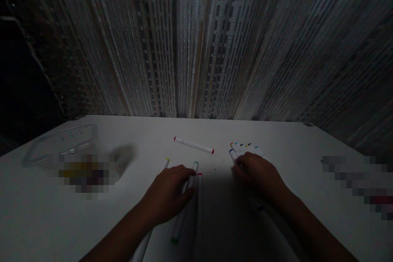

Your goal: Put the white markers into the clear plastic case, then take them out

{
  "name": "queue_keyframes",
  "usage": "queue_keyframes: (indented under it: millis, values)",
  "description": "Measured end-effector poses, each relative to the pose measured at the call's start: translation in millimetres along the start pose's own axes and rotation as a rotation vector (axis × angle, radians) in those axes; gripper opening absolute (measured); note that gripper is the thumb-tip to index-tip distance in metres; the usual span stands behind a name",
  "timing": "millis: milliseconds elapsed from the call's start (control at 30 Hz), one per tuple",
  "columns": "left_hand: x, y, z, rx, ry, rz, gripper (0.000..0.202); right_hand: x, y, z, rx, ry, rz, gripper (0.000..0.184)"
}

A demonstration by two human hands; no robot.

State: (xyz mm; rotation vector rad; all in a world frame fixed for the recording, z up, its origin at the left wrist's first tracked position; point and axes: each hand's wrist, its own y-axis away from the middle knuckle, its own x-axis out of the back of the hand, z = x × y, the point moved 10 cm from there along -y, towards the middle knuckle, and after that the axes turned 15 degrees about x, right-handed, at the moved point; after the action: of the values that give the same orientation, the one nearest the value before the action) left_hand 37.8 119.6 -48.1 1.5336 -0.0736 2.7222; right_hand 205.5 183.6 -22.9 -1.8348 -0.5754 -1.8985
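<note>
My left hand point(167, 194) lies curled over white markers on the white table point(129, 135). Its fingers reach a green-capped marker point(181, 213), and a yellow-capped marker point(162, 167) runs under the hand. A red-capped marker point(199, 196) lies just beyond my fingertips. My right hand point(258, 174) rests on a bunch of markers with coloured caps point(245, 149), partly hiding them. Between my hands, farther away, lies a single red-capped marker point(194, 145).
A transparent plastic box point(59, 145) stands at the far left, with a pixelated patch point(82, 174) hiding what is beside it. Another pixelated patch point(359, 184) covers the right edge. A grey patterned curtain point(196, 41) hangs behind the table.
</note>
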Motion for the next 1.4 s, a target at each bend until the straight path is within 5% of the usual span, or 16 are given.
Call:
queue_keyframes:
  millis: [1400]
  values:
    - [-1.0, -0.8, -1.7, 0.008, -0.007, -0.005, 0.028, -8.0, 0.3, 0.8, 0.011, -0.041, -0.035, 0.021]
